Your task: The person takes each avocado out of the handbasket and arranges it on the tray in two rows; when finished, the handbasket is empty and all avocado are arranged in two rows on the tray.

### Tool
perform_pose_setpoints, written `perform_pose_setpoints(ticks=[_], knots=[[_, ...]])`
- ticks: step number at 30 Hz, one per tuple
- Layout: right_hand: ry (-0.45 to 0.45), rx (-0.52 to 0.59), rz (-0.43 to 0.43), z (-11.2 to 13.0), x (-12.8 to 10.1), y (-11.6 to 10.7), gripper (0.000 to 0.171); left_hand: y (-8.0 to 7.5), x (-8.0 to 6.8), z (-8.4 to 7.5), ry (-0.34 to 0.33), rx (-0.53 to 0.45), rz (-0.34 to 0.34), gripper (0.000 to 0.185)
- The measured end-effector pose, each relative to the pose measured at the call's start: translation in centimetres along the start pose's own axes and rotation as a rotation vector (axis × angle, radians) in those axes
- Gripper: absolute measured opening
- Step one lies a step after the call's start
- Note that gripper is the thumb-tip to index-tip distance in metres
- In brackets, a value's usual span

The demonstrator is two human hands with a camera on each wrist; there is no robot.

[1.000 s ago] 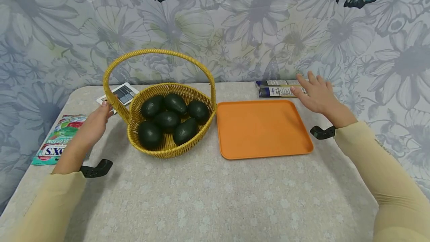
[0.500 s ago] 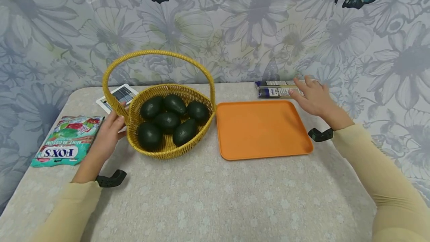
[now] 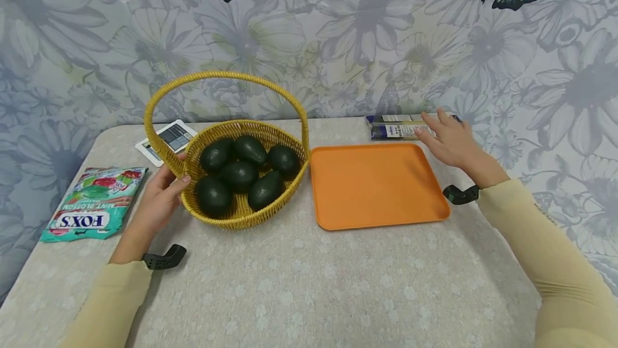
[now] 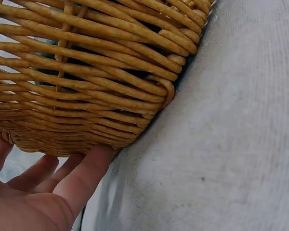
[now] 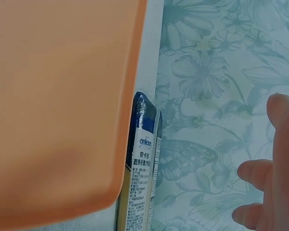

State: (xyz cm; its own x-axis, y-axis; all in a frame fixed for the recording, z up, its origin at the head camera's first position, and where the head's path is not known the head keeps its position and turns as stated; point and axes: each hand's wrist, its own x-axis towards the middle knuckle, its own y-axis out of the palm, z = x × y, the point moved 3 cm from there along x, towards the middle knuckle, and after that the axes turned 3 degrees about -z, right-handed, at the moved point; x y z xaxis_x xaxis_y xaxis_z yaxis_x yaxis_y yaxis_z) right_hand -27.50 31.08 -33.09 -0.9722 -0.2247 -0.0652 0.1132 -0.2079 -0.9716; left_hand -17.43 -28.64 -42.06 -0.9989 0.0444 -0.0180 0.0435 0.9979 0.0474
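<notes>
My left hand [image 3: 156, 195] is at the left side of the yellow wicker basket [image 3: 232, 223]. The thumb lies at the rim by the foot of the handle, and the index finger passes behind that handle. In the left wrist view, the fingers [image 4: 84, 180] touch the woven outer wall of the basket [image 4: 101, 91]. Several dark green avocados [image 3: 238, 176] lie inside. My right hand [image 3: 451, 141] is spread over the right end of two spaghetti packs [image 3: 396, 132] and holds nothing. An orange tray [image 3: 379, 187] lies just below and left of it.
A green bag of Fox's mints [image 3: 94, 203] lies on the table [image 3: 309, 283] at the left. A white card with a dark printed panel [image 3: 174, 136] lies partly behind the basket handle. The flower-patterned wall covering [image 3: 347, 42] rises along the table's back edge.
My left hand has moved right from over the mint bag and white card to the basket, its thumb now at the rim. My right hand has shifted slightly lower and stays over the packs.
</notes>
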Motion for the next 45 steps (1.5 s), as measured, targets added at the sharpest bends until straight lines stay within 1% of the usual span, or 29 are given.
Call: perform_pose_setpoints(ticks=[8,16,20,25,31,37,40,42,45], knots=[[-0.051,0.031,-0.043,0.6,0.1,0.5,0.072,0.0,0.2,0.4,0.014,-0.021,0.007,0.054],[-0.080,0.051,-0.022,2.1,-0.1,0.9,0.069,0.0,0.2,0.2,0.014,-0.002,0.010,0.055],[-0.132,0.054,-0.030,3.4,-0.3,1.3,0.067,0.1,0.3,0.3,0.033,-0.002,0.017,0.055],[-0.199,0.111,-0.004,5.7,-0.3,2.0,0.063,0.1,0.4,0.4,0.058,-0.010,0.020,0.054],[-0.307,0.152,0.050,8.9,-0.5,3.8,0.061,0.1,0.3,0.4,0.052,-0.008,0.029,0.054],[-0.416,0.144,0.127,13.6,-1.2,4.9,0.062,0.1,0.2,0.2,0.044,0.011,0.017,0.053],[-0.486,0.163,0.159,16.3,-1.6,5.1,0.061,0.2,0.1,0.2,0.047,0.008,0.016,0.053],[-0.546,0.172,0.162,18.0,-1.8,5.3,0.059,0.2,0.1,0.2,0.050,0.004,0.018,0.053],[-0.637,0.188,0.145,20.4,-2.0,5.5,0.058,0.3,0.1,0.3,0.051,0.008,0.020,0.053]])
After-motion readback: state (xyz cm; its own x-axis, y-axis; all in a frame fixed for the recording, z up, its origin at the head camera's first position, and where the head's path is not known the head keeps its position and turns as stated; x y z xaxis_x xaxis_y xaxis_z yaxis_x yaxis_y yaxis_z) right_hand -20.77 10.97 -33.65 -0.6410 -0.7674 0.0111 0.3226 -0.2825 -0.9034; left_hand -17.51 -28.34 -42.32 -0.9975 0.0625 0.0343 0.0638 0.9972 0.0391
